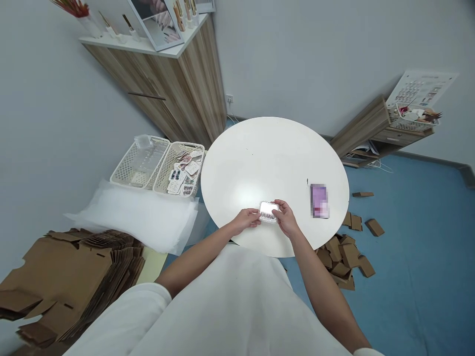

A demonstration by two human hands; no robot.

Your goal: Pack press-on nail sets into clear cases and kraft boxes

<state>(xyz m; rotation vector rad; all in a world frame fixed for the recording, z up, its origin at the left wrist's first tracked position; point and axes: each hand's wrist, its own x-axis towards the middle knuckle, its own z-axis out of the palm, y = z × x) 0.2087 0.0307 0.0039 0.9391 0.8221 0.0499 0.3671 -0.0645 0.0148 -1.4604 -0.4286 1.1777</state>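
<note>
A small clear plastic case [268,211] with a row of small dark pieces inside is held over the near part of the round white table [274,148]. My left hand [246,220] grips the case by its left edge. On the other side my right hand [285,218] closes on the right edge, with fingers at its top corner. To the right on the table lies a purple item [319,200], blurred out in the picture.
White baskets with clear cases [143,160] and printed cards [185,170] stand left of the table. Nearer are white foam sheets [144,212] and stacked flat cardboard [70,272]. Small brown boxes [343,257] lie on the floor at right. Cabinets [178,89] stand behind.
</note>
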